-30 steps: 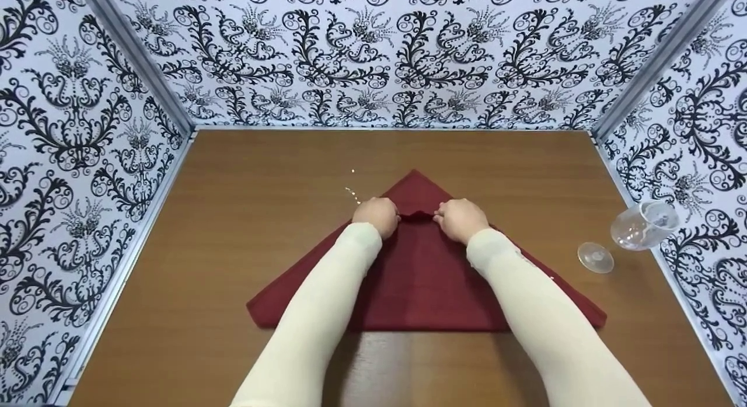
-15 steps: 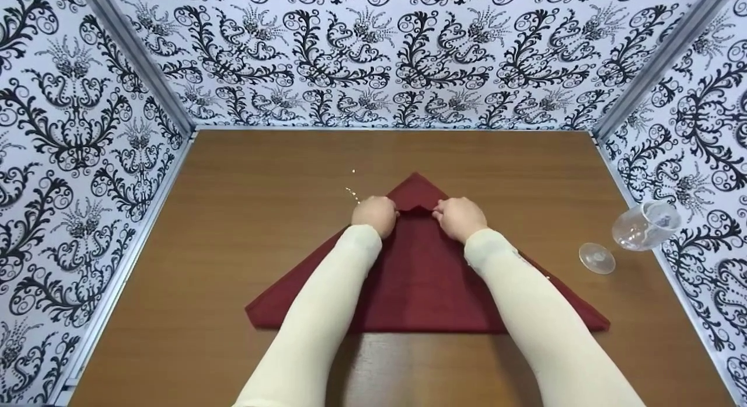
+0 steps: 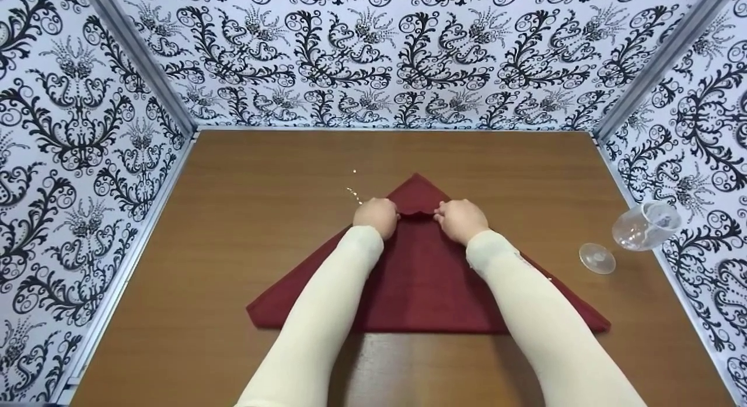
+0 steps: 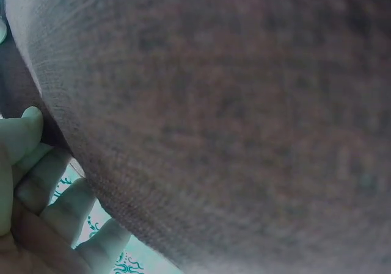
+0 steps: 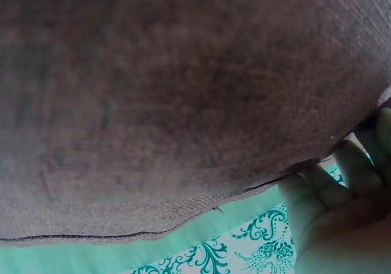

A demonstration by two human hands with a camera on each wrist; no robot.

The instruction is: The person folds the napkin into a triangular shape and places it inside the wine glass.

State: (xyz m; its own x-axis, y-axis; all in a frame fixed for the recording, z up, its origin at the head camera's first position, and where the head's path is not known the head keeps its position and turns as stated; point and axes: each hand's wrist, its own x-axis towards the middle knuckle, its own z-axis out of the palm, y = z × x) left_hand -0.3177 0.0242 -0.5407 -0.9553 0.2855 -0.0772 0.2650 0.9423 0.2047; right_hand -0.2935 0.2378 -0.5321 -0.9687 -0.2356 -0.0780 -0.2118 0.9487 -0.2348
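Observation:
A dark red cloth napkin (image 3: 426,278), folded into a large triangle, lies on the table with its tip pointing away and its long edge toward me. Near the tip, my left hand (image 3: 376,217) pinches the upper layer's edge on the left side. Opposite it, my right hand (image 3: 461,220) pinches the same edge on the right, and the cloth between them rises in a small ripple. Close cloth fills most of both wrist views; the left thumb (image 4: 24,127) shows at its edge, and fingers of the right hand (image 5: 342,207) lie along the hem.
A clear stemmed glass (image 3: 645,226) stands at the right, near the table's edge. Small white specks (image 3: 354,195) lie on the wooden table (image 3: 245,220) left of the napkin's tip. Patterned black-and-white walls (image 3: 350,56) enclose the back and both sides.
The edge between the hands rose slightly half a second ago and has sunk a little again. Both hands keep their hold and have barely moved.

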